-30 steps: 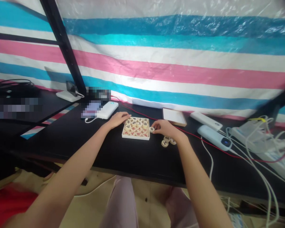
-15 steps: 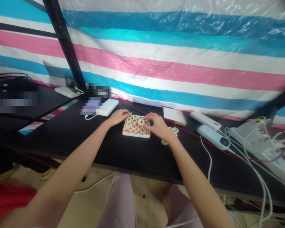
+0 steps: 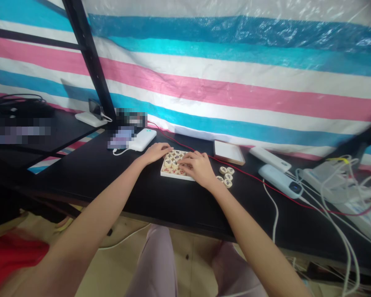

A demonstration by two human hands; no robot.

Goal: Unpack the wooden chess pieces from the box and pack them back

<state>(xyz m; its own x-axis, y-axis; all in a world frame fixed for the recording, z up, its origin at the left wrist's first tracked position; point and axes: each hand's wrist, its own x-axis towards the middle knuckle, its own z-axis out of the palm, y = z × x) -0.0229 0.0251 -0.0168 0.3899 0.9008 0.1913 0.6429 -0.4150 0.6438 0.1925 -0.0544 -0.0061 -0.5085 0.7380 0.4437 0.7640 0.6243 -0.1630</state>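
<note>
A small white tray [image 3: 170,175] of round wooden chess pieces [image 3: 172,159] sits on the black table [image 3: 179,202]. My left hand [image 3: 156,151] rests against the tray's far left corner, fingers curled on its edge. My right hand [image 3: 197,167] lies over the right part of the tray, fingers bent down onto the pieces; what is under the fingertips is hidden. Several loose pieces [image 3: 226,176] lie on the table just right of my right hand.
A flat white lid [image 3: 228,152] lies behind the tray. Power banks [image 3: 141,139] [image 3: 281,180] [image 3: 268,159], white cables [image 3: 334,214] and a red wire [image 3: 253,175] spread over the table's right side. A striped tarp hangs behind; a black post [image 3: 89,62] stands at left.
My right hand moved left from the loose pieces beside the tray to over the tray, and now covers its right part. The left hand stayed at the tray's corner.
</note>
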